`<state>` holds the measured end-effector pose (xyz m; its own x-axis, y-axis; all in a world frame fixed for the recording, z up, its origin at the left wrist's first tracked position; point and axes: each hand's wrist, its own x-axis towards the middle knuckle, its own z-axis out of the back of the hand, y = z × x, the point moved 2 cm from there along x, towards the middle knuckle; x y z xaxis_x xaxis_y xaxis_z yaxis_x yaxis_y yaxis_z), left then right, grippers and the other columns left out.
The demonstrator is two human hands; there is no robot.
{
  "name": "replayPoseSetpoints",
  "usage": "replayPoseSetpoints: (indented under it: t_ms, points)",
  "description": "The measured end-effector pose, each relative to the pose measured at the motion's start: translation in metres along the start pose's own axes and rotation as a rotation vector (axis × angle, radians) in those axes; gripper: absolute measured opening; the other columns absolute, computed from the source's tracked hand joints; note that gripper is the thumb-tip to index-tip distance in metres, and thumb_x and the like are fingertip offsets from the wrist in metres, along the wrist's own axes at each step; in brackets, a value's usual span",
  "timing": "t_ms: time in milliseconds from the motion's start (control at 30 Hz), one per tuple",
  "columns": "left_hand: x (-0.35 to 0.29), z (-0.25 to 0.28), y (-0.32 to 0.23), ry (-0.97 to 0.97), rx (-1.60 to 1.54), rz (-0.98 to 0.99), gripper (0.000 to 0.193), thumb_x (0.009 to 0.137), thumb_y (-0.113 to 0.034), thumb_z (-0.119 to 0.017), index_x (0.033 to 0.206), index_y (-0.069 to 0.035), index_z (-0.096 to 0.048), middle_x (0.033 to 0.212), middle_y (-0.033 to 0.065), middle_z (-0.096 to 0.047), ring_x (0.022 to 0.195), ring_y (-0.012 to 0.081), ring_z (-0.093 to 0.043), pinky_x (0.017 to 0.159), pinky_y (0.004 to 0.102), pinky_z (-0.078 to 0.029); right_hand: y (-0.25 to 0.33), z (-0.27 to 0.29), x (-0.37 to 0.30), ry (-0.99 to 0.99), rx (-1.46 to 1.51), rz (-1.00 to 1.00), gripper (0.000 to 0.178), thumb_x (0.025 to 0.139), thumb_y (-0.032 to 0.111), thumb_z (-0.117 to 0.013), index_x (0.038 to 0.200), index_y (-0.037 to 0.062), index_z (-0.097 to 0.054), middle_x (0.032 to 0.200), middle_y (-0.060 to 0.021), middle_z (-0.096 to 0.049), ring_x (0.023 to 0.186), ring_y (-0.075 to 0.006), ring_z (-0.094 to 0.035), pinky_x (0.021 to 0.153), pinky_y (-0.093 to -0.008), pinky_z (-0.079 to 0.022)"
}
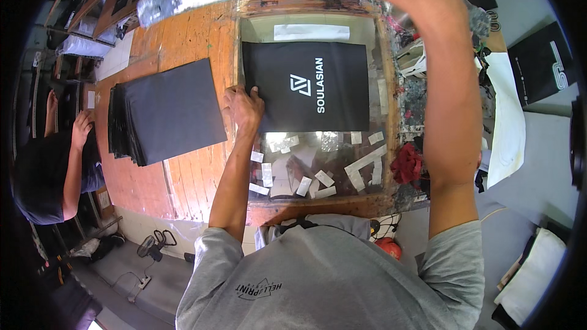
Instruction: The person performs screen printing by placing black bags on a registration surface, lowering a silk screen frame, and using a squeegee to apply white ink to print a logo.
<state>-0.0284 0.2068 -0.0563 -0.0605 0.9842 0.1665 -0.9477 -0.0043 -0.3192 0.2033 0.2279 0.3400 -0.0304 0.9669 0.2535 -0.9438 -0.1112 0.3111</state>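
- While left fingers point(234, 93) are loosely curled, black sheet point(306, 87) is touched at edge; grip can't be told.
- Sheet laid at their 3 o'clock.
- Right fingers cut off, unreadable.

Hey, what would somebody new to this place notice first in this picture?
Probably the black sheet with its bold white print, lying on the wood-framed glass panel at centre, the left hand at its left edge. Next, perhaps, the stack of dark sheets on the wooden tabletop farther left, then the red cloth right of the panel.
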Motion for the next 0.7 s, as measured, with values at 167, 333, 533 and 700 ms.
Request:
replayPoseSetpoints:
  t_ms: [167, 333, 533, 700]
  points:
    - [0.051, 0.022, 0.063, 0.381, -0.51, 0.292, 0.049, 0.089, -0.033, -0.079, 0.113, 0.008, -0.069, 0.102, 0.0272, -0.072, 0.096, 0.0428, -0.07, 0.087, 0.0483, -0.054, -0.018, 0.012, 0.026, -0.053, -0.017, 0.061, 0.036, 0.101, 0.035, -0.06, 0.095, 0.0026, -0.074, 0.071, -0.0109, -0.068, 0.072, -0.0241, -0.066, 0.073, -0.0418, -0.055]
    - [0.106, 0.105, 0.186, -0.06, -0.138, 0.244, 0.052, 0.087, -0.034, -0.079, 0.118, 0.006, -0.067, 0.112, 0.028, -0.07, 0.104, 0.0438, -0.068, 0.095, 0.0462, -0.053, -0.027, 0.011, 0.038, -0.189, -0.087, 0.143, 0.037, 0.098, 0.035, -0.062, 0.105, 0.0009, -0.074, 0.081, -0.0212, -0.071, 0.08, -0.0337, -0.07, 0.075, -0.0454, -0.053]
    - [0.033, 0.121, 0.219, -0.447, -0.018, -0.004, 0.055, 0.099, -0.03, -0.066, 0.136, 0.01, -0.057, 0.142, 0.0317, -0.056, 0.136, 0.0453, -0.051, 0.116, 0.0514, -0.038, -0.014, 0.007, 0.036, -0.17, 0.113, 0.126, 0.035, 0.1, 0.032, -0.062, 0.096, -0.0018, -0.069, 0.077, -0.0203, -0.068, 0.07, -0.0337, -0.062, 0.069, -0.0437, -0.048]
    - [-0.12, 0.046, 0.095, 0.007, 0.067, -0.151, 0.058, 0.104, -0.031, -0.051, 0.145, 0.01, -0.048, 0.161, 0.0299, -0.035, 0.153, 0.0489, -0.025, 0.121, 0.0681, -0.019, -0.009, 0.007, 0.023, -0.204, -0.039, 0.114, 0.036, 0.1, 0.037, -0.062, 0.099, 0.0013, -0.071, 0.082, -0.02, -0.069, 0.076, -0.0348, -0.065, 0.073, -0.0432, -0.05]
